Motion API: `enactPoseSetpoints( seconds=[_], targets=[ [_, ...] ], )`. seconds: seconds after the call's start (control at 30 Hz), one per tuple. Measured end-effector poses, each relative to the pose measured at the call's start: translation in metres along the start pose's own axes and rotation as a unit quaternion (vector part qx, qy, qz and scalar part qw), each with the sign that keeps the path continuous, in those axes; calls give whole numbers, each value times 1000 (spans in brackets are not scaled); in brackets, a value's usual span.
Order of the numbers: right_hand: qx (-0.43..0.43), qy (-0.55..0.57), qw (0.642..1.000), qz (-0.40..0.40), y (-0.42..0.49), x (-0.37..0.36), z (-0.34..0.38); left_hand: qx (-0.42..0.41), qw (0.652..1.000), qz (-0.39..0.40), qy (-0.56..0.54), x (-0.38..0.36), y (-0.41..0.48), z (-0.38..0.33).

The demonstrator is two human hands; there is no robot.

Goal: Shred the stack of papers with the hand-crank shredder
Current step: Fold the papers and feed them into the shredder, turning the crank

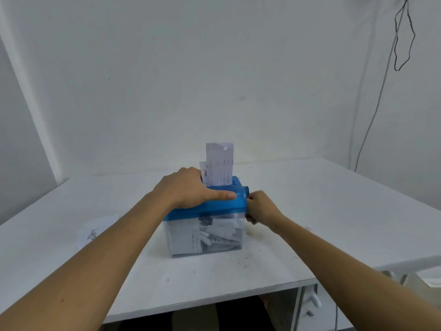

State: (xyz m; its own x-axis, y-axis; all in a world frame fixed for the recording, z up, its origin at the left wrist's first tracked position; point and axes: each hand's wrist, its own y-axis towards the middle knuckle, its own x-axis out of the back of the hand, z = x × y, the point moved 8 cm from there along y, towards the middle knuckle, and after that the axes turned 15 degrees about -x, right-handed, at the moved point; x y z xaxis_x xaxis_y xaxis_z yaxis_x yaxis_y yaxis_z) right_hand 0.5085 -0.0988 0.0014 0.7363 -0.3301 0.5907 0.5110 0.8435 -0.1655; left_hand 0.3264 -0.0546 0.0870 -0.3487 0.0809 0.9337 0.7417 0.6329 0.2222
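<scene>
A small shredder with a blue lid [222, 206] and a clear bin [205, 237] stands in the middle of the white table [310, 211]. Printed papers [219, 163] stick upright out of its top slot. Paper strips lie inside the bin. My left hand [191, 189] presses flat on the blue lid, thumb along its front edge. My right hand [260, 206] is closed around the crank at the shredder's right side; the handle itself is hidden by my fingers.
A printed sheet [95, 231] lies flat on the table to the left of the shredder. Walls stand close behind and to the left. A dark cable [372, 120] hangs down the right wall. White drawers [312, 304] sit under the table's right end.
</scene>
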Motion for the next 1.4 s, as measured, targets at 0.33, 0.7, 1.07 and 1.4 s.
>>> enactPoseSetpoints(
  seconds=[0.33, 0.7, 1.07, 1.4],
  targets=[
    [6, 1, 998, 55, -78, 27, -4, 14, 999, 35, -23, -2, -2, -4],
    [92, 56, 993, 39, -37, 77, 77, 10, 999, 28, -26, -4, -1, -2],
    [16, 22, 999, -23, 11, 11, 15, -6, 1000, -1, -21, -1, -2, -3],
    [14, 22, 996, 88, -72, 22, -9, 8, 1000, 0, -16, 1, -5, -5]
  ],
)
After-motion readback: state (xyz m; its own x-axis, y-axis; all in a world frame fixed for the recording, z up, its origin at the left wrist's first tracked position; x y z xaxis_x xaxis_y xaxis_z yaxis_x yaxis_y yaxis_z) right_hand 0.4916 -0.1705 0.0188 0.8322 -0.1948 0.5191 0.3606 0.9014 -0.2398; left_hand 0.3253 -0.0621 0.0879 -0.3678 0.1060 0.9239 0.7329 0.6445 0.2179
